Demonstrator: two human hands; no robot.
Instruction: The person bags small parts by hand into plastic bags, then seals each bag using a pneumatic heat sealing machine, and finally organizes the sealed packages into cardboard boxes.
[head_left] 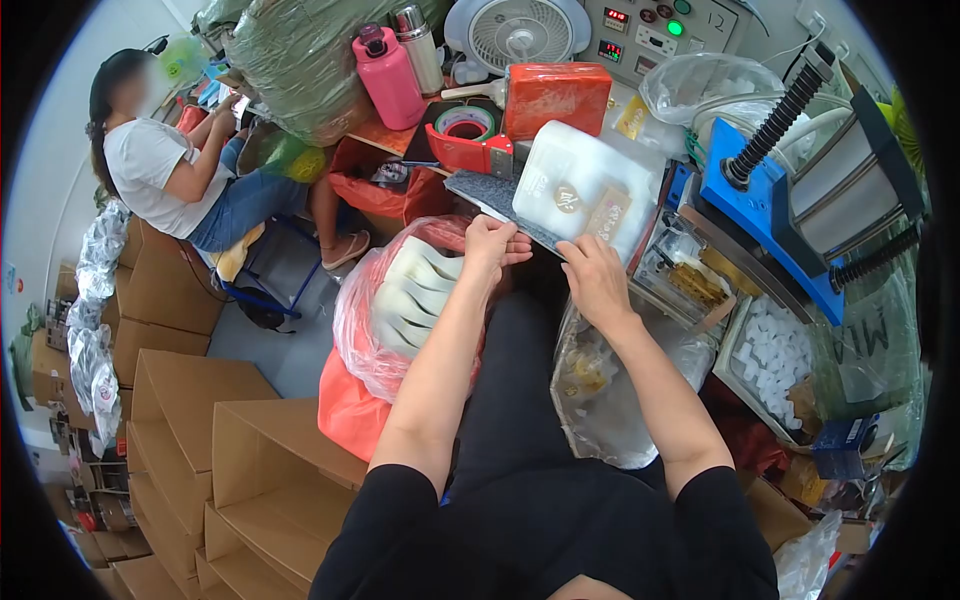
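My left hand (492,248) is at the front edge of a grey speckled board (500,200), its fingers closed together. Whatever they pinch is too small to make out. My right hand (597,285) is closed too, with its fingertips at the lower edge of a stack of white translucent packages (570,160); what it grips is hidden. A brown label (607,215) lies on the stack. Left of my left hand, a pink plastic bag (360,330) holds white curved pieces (415,295).
A blue-plated press (745,210) stands at the right, above a tray of small white parts (775,345). Behind the board are a red tape dispenser (475,150) and a pink bottle (388,85). Cardboard boxes (270,450) fill the lower left. Another person (165,160) sits at the upper left.
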